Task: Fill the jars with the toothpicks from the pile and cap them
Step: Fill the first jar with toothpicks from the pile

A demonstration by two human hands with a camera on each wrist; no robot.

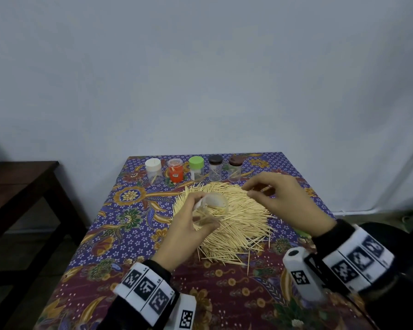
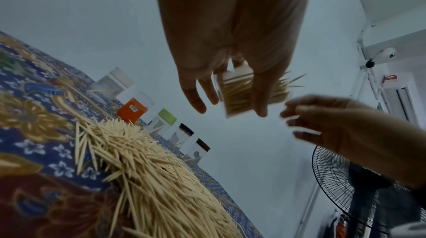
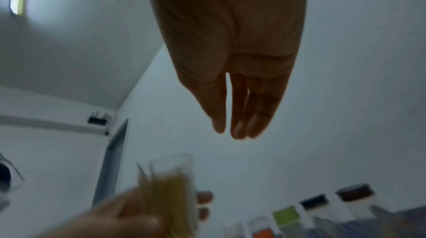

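Observation:
My left hand (image 1: pixel 188 225) grips a clear uncapped jar (image 1: pixel 212 206) packed with toothpicks, tilted above the big toothpick pile (image 1: pixel 236 225). The left wrist view shows this jar (image 2: pixel 237 96) between the fingers (image 2: pixel 260 99), with toothpick tips sticking out of its mouth. My right hand (image 1: pixel 260 189) hovers over the pile's far right side, just right of the jar, fingers loose and holding nothing. In the right wrist view its fingers (image 3: pixel 239 110) are straight and empty, and the jar (image 3: pixel 170 187) is blurred below.
Five jars stand in a row at the table's far edge: white-capped (image 1: pixel 153 171), orange-labelled (image 1: pixel 175 172), green-capped (image 1: pixel 196 167), and two dark-capped (image 1: pixel 215 167) (image 1: pixel 235 167). A patterned cloth (image 1: pixel 129 234) covers the table. A dark wooden table (image 1: pixel 17 182) stands left; a fan (image 2: pixel 341 178) stands right.

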